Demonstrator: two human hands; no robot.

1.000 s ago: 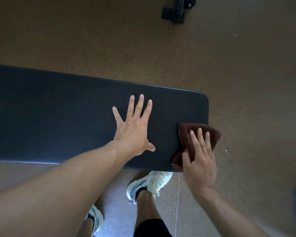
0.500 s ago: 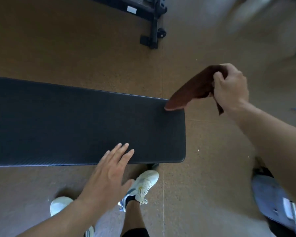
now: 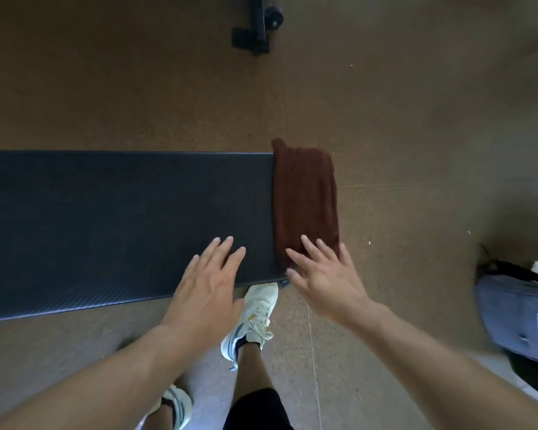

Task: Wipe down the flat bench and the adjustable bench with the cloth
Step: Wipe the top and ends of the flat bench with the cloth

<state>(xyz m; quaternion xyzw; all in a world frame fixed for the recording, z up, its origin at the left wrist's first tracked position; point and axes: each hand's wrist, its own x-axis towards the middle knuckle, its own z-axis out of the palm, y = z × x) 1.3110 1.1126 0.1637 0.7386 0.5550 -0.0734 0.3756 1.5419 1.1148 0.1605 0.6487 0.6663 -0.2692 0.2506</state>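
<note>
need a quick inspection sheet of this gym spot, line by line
surface: black padded bench, pad bare except at its right end
job's things: brown cloth spread flat across the bench's right end
clutter: grey bag on the floor at right
grippers: left hand open, fingers over the pad's near edge; right hand open, fingertips on the cloth's near end
cables: nothing seen
surroundings: brown speckled floor; black frame foot with a wheel at top; white shoes below the bench

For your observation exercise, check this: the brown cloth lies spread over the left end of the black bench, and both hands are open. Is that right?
Not quite. The head view shows the brown cloth over the right end of the black bench. Both the left hand and right hand are open.
</note>
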